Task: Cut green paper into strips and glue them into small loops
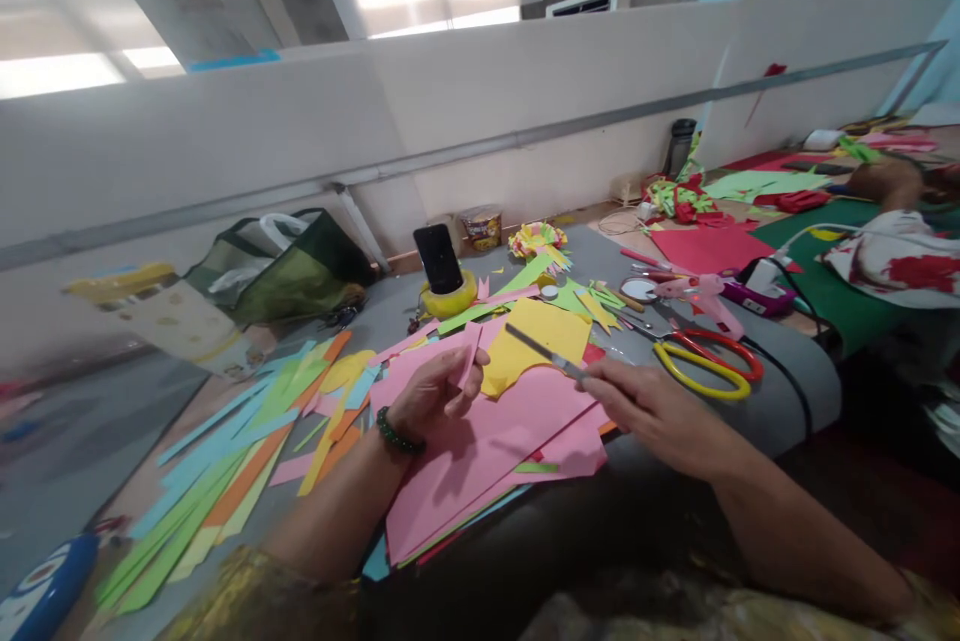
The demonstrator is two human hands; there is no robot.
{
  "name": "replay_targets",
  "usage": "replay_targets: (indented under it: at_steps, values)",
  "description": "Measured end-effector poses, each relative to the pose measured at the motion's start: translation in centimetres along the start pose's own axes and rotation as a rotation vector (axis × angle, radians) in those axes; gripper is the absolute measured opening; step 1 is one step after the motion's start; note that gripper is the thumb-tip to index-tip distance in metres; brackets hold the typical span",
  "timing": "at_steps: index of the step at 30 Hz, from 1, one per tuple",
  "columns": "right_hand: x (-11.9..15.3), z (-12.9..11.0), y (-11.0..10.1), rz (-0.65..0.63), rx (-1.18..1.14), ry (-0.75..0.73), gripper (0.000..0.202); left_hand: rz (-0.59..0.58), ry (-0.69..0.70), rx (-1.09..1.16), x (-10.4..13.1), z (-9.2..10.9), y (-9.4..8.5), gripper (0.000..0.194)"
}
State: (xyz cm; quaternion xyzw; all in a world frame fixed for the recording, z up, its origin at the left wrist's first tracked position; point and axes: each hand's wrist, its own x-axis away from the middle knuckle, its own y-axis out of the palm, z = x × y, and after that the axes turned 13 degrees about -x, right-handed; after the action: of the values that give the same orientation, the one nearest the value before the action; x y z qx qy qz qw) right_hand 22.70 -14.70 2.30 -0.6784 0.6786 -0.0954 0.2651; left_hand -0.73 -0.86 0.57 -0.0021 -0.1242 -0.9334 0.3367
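My left hand, with a dark bead bracelet at the wrist, pinches a small folded piece of pink paper. In my right hand is a thin grey metal blade-like tool, its tip pointing up and left; its handle end is hidden in my fingers. The tool and the folded paper are apart. Beneath both hands lies a stack of pink sheets, with a cut yellow sheet on its far part. Large scissors with red and yellow handles rest right of the stack.
Coloured paper strips spread at left. A phone leans in a yellow tape roll. A pink glue gun and purple power strip lie at right. Another person's hand is at far right. A lidded cup stands left.
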Motion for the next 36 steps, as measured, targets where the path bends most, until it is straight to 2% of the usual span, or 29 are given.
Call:
replay_targets:
  at_steps: [5,14,25,32,36]
  values:
    - [-0.7,-0.6,1.6,-0.046,-0.019,-0.027,0.042,-0.017,-0.006,-0.020,0.1,-0.1,-0.1,0.027]
    - [-0.8,-0.2,1.8,-0.055,0.007,-0.036,0.034,-0.003,0.007,-0.072,0.2,0.2,0.7,0.034]
    - [-0.5,-0.4,1.7,-0.061,0.001,-0.012,0.034,0.014,0.017,-0.127,0.3,0.2,0.7,0.038]
    - [-0.6,0.2,1.9,-0.050,0.047,-0.026,0.033,-0.012,0.049,-0.158,0.2,-0.3,0.6,0.041]
    - [-1.1,0.3,2.6,-0.024,0.084,-0.034,0.031,-0.045,-0.003,-0.206,0.1,-0.5,1.0,0.042]
